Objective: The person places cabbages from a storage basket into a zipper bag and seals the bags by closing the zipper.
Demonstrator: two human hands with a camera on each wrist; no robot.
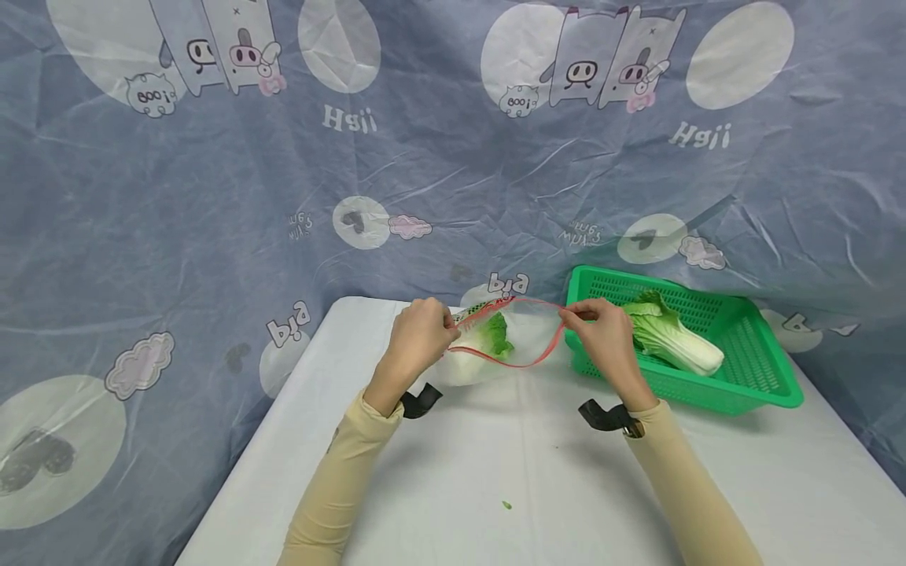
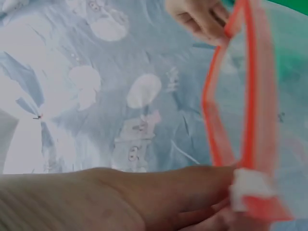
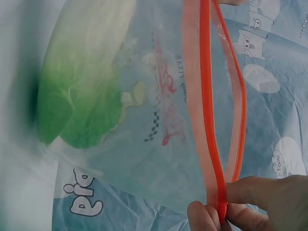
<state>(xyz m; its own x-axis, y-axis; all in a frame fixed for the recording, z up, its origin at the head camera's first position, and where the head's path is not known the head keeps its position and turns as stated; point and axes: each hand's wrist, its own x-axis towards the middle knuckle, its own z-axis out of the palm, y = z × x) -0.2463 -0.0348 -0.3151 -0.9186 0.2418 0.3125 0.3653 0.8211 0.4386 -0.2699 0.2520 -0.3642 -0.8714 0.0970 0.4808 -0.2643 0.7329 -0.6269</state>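
A clear zip bag (image 3: 144, 163) with a red zip edge hangs between both hands, its mouth spread apart. Inside it lies a napa cabbage (image 3: 82, 91), its green leaf end seen through the plastic in the right wrist view. My left hand (image 1: 421, 334) pinches the left end of the red edge; in the left wrist view a white slider sits at the fingertips. At the opposite end, my right hand (image 1: 602, 326) pinches the edge between thumb and fingers. The bag's lower part is partly hidden behind the left hand in the head view.
A green plastic basket (image 1: 764, 377) stands to the right, holding another napa cabbage (image 1: 683, 346). A small green leaf scrap (image 1: 506, 505) lies on the white table (image 1: 453, 472). Behind the table hangs a blue-grey printed curtain (image 1: 425, 157).
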